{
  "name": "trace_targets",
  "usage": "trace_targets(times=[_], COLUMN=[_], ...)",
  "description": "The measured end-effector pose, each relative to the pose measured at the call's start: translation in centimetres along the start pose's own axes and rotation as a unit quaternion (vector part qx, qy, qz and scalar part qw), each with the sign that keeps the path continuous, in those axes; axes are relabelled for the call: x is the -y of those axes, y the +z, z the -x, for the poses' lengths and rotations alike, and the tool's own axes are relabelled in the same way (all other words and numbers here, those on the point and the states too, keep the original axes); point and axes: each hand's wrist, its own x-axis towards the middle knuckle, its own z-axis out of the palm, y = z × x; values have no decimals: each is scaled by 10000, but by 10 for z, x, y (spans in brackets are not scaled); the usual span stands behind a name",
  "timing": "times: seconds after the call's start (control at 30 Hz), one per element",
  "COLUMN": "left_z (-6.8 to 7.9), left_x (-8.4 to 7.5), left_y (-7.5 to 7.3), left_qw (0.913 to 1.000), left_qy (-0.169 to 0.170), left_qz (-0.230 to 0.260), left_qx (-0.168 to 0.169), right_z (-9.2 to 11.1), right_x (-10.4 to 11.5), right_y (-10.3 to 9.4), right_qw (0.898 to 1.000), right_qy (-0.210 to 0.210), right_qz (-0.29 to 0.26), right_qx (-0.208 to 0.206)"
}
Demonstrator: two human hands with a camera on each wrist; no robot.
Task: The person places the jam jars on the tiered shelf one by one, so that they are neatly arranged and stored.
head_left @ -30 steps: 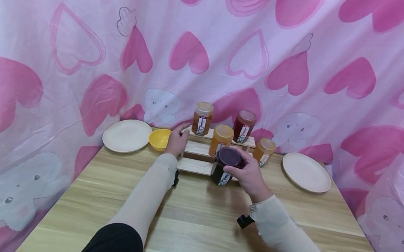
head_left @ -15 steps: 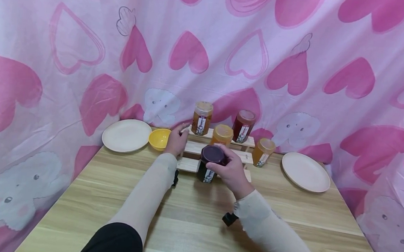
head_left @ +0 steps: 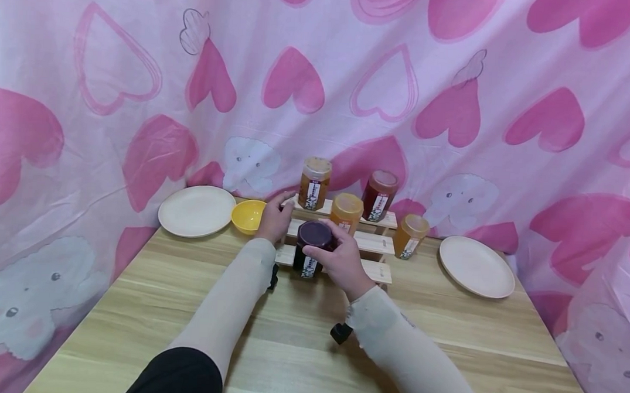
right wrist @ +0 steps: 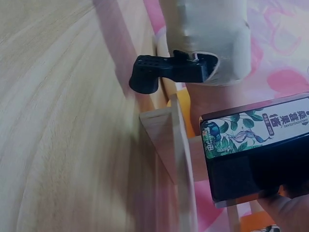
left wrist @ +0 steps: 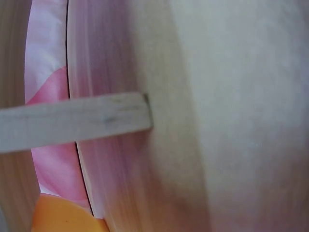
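Note:
My right hand (head_left: 341,259) grips a dark purple jar (head_left: 308,260) near its lid, thumb in front. The jar is upright over the left part of the bottom step of a stepped wooden rack (head_left: 373,242); in the right wrist view a small gap shows between the jar (right wrist: 256,145) and the front board (right wrist: 182,159). My left hand (head_left: 275,219) holds the rack's upper left end, its thumb mostly hidden. On the top step stand an amber jar (head_left: 314,187) at left and a red jar (head_left: 380,199) at right. An orange-yellow jar (head_left: 347,209) stands on the middle step, partly covered by my right hand.
Another yellow jar (head_left: 410,239) stands on the table just right of the rack. A yellow bowl (head_left: 248,218) and a pale plate (head_left: 197,212) lie to the left, a second pale plate (head_left: 476,268) to the right. A pink heart-patterned curtain (head_left: 320,79) hangs behind the table (head_left: 287,348).
My right hand has carried the dark jar leftward along the front of the rack, baring the right part of the bottom step. My left hand has stayed at the rack's left end.

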Motion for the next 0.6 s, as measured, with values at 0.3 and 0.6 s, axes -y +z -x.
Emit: trace_targets(times=[0.3, 0.6], left_z=[1, 0], left_x=[-3, -2], left_y=[0, 0], left_qw=[9999, 9998], left_qy=[-93, -213], left_qz=[74, 21], left_qx=[11, 0], right_z=[-10, -18], right_x=[-8, -11], right_y=[7, 14], right_qw=[9998, 9996], right_qy=[-60, -17], right_qz=[136, 271], right_qx=[-147, -127])
